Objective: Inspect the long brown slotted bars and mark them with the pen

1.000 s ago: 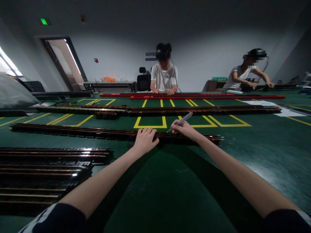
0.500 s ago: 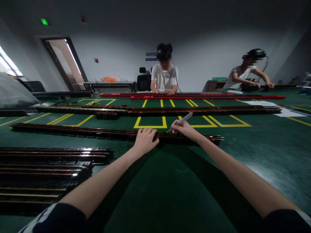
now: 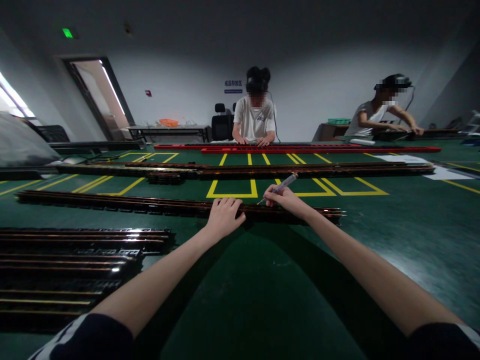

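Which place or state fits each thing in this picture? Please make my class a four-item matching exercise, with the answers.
Column A
1. screwdriver-like tool
2. left hand
3. orange tray
4. lit sign

Column B
a. on the side table
b. glowing green
c. in the right hand
d. on a long dark strip

Pairs: 1-c, 2-d, 3-a, 4-b

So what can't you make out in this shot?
All in the head view:
Slim clear-handled tool: too small to tell whether its tip touches the long black strip.
Left palm: hidden by the back of the left hand.
Black copper-lined strips, lower left: cut off by the left edge.
Far-right person: what their hands touch is too dark.
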Demonstrator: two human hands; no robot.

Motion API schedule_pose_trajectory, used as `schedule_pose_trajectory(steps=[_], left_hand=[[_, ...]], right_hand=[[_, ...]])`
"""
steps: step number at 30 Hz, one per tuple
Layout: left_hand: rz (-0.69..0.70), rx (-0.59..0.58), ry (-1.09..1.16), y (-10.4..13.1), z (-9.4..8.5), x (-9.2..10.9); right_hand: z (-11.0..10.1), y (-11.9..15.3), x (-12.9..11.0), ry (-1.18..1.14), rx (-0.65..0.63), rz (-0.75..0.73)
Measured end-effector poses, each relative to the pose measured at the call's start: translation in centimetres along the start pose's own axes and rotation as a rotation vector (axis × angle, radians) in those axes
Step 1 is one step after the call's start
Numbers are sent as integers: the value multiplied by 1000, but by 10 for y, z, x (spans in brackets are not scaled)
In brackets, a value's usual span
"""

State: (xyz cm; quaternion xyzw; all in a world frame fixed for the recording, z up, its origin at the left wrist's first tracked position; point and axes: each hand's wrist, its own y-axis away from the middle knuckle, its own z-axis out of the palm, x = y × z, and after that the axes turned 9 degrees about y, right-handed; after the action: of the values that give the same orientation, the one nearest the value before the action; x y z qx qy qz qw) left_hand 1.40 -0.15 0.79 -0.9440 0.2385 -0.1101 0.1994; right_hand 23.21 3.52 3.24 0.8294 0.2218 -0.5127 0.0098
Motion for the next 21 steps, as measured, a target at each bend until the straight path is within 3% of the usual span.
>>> schedule_pose_trajectory(steps=[21], left_hand=[[5,-5,5,-1,2,-2]], right_hand=[[0,-1,0,16,-5,9]])
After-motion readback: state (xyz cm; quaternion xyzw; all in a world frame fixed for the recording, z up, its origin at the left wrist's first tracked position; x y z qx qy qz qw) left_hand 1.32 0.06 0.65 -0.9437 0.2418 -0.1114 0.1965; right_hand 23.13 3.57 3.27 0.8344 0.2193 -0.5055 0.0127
